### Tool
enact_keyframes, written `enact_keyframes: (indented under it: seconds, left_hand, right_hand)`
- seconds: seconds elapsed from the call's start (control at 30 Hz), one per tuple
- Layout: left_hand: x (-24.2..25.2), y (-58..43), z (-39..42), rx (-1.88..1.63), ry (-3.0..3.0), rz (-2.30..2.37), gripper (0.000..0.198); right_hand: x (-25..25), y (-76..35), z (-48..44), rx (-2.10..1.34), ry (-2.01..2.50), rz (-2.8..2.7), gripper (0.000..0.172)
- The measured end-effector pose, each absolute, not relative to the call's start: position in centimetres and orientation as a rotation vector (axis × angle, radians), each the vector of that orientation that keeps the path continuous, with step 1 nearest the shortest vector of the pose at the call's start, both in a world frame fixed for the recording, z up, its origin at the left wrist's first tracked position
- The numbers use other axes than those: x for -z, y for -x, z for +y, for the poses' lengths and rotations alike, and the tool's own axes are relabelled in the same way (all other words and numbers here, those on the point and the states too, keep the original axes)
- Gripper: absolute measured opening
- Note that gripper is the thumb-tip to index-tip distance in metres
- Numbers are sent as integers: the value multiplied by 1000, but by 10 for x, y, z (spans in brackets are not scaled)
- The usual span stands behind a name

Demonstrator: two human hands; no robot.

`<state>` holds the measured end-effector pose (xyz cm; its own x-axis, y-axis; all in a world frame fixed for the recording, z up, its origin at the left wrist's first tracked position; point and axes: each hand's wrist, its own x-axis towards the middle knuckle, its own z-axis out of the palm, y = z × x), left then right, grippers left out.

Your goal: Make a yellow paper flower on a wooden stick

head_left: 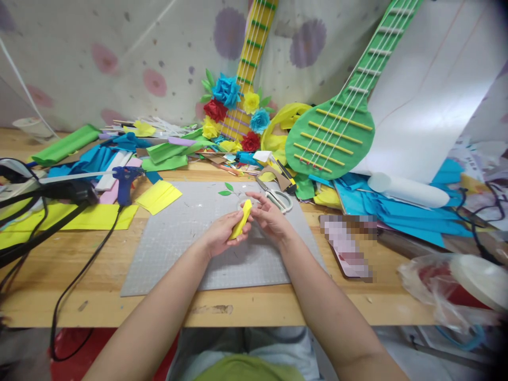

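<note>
My left hand (pixel 223 233) is closed around a folded piece of yellow crepe paper (pixel 241 222), which sticks up at a slant between thumb and fingers. Close by on its right is my right hand (pixel 272 216), its fingers loosely stretched and apart, the fingertips near the paper's upper end; whether they touch it I cannot tell. Both hands are above a grey cutting mat (pixel 166 264). Just beyond them on the mat lie a small sprig with green paper leaves (pixel 226 191) and scissors with pale handles (pixel 283 201), partly behind my right hand.
A blue glue gun (pixel 126 185) with a black cord and yellow paper sheets (pixel 159 197) lie left. Coloured scraps line the back. A green paper-covered instrument (pixel 331 140) and a flowered yellow one (pixel 234 119) lean there. A phone (pixel 347 246) and a plastic-wrapped tub (pixel 448 283) are right.
</note>
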<state>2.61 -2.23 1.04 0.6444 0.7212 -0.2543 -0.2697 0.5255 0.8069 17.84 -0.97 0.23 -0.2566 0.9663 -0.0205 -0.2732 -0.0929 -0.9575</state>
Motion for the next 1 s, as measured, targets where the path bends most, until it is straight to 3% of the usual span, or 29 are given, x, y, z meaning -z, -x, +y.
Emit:
enact_keyframes:
  seconds: [0.63,0.77,1.0]
  left_hand:
    - [-10,-29,-23,-654,-809,666,24]
    - [-13,-28,-22,-593,-729,627,15]
    - [-8,-31,-19,-974,-755,912,16]
  right_hand:
    - [-1,-177,-8,-1557,870,-1114,48]
    - [0,-176,-7,-1532,909,-1132,49]
    - [-7,-187,-4,-1173,1097,-1150,27]
